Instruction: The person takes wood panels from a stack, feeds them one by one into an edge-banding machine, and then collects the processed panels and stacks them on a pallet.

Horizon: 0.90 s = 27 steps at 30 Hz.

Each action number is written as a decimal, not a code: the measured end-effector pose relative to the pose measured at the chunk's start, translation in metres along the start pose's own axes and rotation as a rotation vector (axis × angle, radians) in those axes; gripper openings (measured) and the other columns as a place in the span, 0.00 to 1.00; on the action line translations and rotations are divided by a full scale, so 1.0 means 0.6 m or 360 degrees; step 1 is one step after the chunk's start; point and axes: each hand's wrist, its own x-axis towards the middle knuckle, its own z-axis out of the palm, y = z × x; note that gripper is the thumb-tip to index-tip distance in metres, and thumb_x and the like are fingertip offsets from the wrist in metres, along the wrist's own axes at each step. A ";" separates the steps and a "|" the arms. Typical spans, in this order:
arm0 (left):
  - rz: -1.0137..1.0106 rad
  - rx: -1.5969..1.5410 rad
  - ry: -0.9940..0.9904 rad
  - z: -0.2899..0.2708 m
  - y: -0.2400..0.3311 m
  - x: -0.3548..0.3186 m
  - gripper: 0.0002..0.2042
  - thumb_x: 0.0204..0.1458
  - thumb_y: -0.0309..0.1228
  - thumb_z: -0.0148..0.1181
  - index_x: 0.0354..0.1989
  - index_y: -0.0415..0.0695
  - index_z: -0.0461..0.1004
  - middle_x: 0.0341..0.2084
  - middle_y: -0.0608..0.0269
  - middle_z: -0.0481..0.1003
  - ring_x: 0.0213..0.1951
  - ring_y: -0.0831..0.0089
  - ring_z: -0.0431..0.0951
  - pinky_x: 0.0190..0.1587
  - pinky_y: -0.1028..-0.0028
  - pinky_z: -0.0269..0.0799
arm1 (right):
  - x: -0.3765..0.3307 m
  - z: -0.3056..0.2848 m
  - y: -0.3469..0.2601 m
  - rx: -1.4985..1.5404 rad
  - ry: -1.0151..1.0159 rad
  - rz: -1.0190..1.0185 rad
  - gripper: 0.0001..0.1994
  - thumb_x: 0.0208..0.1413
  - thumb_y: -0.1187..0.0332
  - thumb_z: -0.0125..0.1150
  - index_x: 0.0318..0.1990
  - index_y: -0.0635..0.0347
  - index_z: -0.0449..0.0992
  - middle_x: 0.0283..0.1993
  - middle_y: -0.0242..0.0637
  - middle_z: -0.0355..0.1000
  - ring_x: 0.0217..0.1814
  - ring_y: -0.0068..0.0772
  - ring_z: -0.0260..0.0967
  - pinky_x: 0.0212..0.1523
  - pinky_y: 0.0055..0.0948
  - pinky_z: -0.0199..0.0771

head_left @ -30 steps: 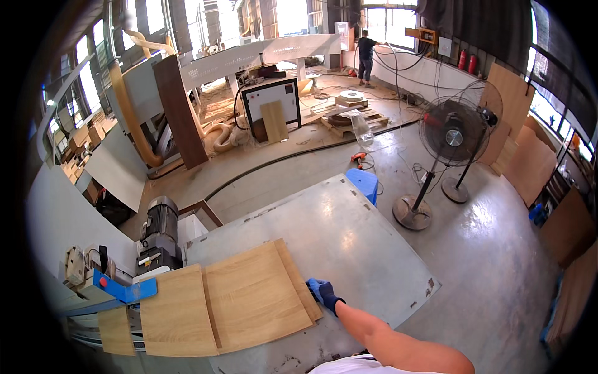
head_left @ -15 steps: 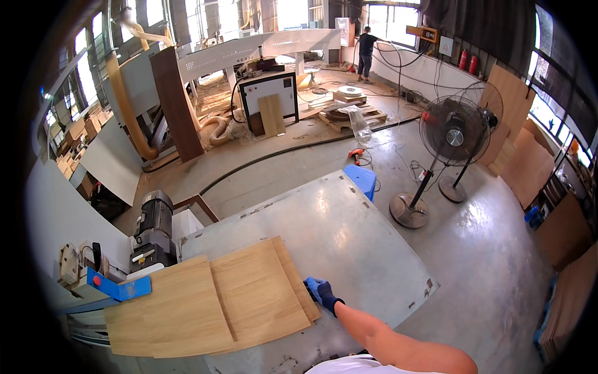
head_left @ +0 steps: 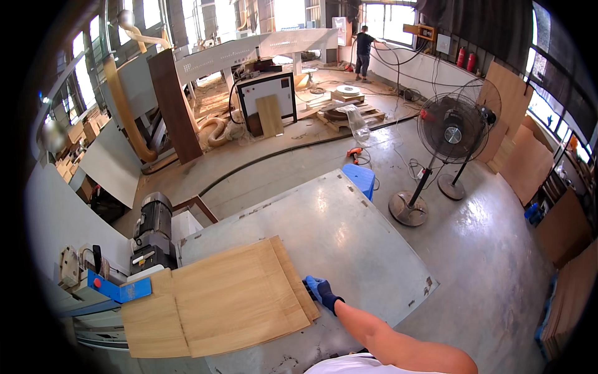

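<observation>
We have free room for a hand over the table [head_left: 349,243], both ahead of our right hand [head_left: 320,290] and off to its right. To its left, just beside the fingers, the boards [head_left: 240,299] bar a low pass, though the space above them is open. Farther left, the blue bracket [head_left: 128,290] stands in our way at their far side, with the motor [head_left: 156,218] beyond. The stool [head_left: 358,179] crowds the table's far corner; floor separates us from the near fan [head_left: 453,134].
</observation>
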 end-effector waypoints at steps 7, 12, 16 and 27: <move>0.0094 0.0041 0.0141 0.022 0.005 -0.028 0.20 0.59 0.50 0.37 0.29 0.50 0.71 0.24 0.65 0.69 0.32 0.64 0.68 0.35 0.64 0.66 | 0.003 0.006 -0.010 -0.0049 -0.0019 0.0112 0.18 0.58 0.53 0.57 0.40 0.61 0.78 0.34 0.34 0.77 0.28 0.26 0.73 0.28 0.26 0.74; 0.0167 -0.0312 -0.0710 -0.093 -0.020 0.035 0.19 0.56 0.49 0.40 0.29 0.47 0.70 0.28 0.54 0.70 0.35 0.58 0.70 0.42 0.65 0.67 | 0.009 0.017 0.007 -0.0226 -0.0140 0.0161 0.17 0.56 0.50 0.56 0.33 0.55 0.77 0.25 0.27 0.72 0.22 0.22 0.67 0.22 0.24 0.69; 0.0282 0.0069 0.0067 0.043 0.007 -0.017 0.24 0.55 0.50 0.45 0.34 0.38 0.75 0.31 0.48 0.78 0.30 0.54 0.78 0.36 0.55 0.74 | 0.024 -0.013 0.000 -0.0253 -0.0158 0.0218 0.19 0.57 0.51 0.56 0.39 0.59 0.76 0.32 0.29 0.74 0.29 0.23 0.71 0.31 0.25 0.72; 0.0484 -0.0311 0.0031 0.056 0.004 -0.071 0.22 0.57 0.48 0.43 0.41 0.40 0.73 0.33 0.54 0.79 0.30 0.57 0.79 0.34 0.58 0.75 | -0.018 0.063 -0.027 -0.0535 -0.0331 -0.0212 0.25 0.59 0.56 0.58 0.54 0.69 0.70 0.51 0.36 0.72 0.50 0.25 0.66 0.53 0.25 0.65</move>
